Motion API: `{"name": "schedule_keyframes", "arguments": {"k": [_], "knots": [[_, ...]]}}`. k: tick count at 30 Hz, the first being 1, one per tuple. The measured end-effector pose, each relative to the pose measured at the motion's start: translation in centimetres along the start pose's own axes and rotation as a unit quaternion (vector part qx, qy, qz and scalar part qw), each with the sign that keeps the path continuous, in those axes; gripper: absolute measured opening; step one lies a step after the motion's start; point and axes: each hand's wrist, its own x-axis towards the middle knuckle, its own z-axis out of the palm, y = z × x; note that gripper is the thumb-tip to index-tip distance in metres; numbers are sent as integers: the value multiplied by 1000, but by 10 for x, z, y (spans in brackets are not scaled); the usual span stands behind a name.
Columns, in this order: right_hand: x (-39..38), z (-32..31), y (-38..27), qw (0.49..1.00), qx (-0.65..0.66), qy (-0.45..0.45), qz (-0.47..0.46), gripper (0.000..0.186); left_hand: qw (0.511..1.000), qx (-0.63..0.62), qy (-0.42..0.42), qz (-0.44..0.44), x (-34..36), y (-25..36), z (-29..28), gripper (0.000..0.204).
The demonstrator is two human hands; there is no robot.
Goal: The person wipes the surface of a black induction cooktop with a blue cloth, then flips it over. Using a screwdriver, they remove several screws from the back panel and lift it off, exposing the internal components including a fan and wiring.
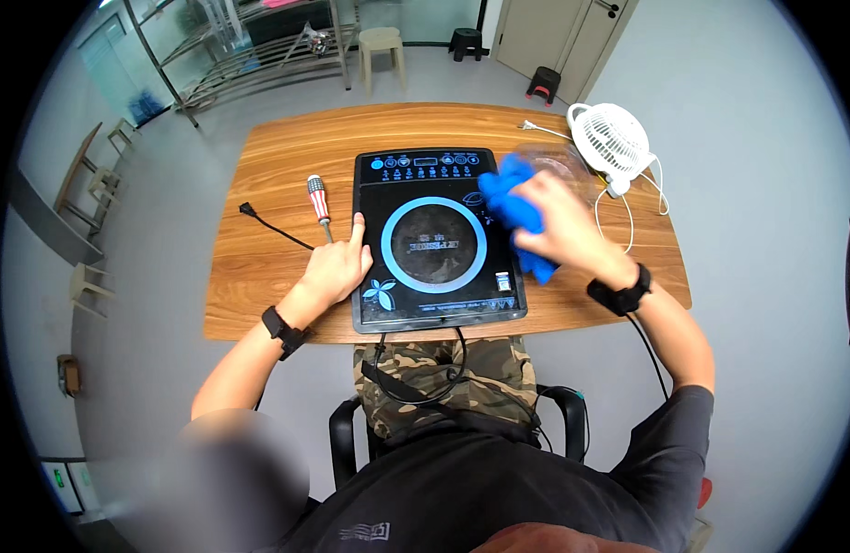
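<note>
One black induction cooktop (434,170) lies before us, our left hand (337,267) at its edge, a blue cloth (513,198) in our right hand (563,217).

From the head view, we see the cooktop flat on the wooden table (277,166), near the edge closest to us, its looped black cord (420,402) hanging over our lap. We have one left digit stretched along the cooktop's left rim; we cannot tell whether the others grip underneath. Our right fingers close around the bunched cloth, somewhat blurred, at the cooktop's right side. A screwdriver (319,198) with a striped handle lies just beside our left hand; a white fan (612,143) sits at the far right.
</note>
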Motion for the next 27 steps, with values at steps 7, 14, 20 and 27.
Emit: {"name": "schedule_keyframes", "arguments": {"k": [7, 14, 20, 27], "knots": [[9, 93, -41, 967, 115, -135, -184, 51, 998, -55, -6, -15, 0, 3, 10, 68], [51, 113, -62, 936, 120, -188, -272, 48, 998, -56, -33, -13, 4, 5, 7, 69], [99, 141, -71, 941, 105, -170, -273, 38, 997, -44, -62, 4, 4, 1, 6, 72], [86, 136, -74, 950, 106, -165, -243, 43, 998, -3, -59, -9, 5, 1, 3, 73]]}}
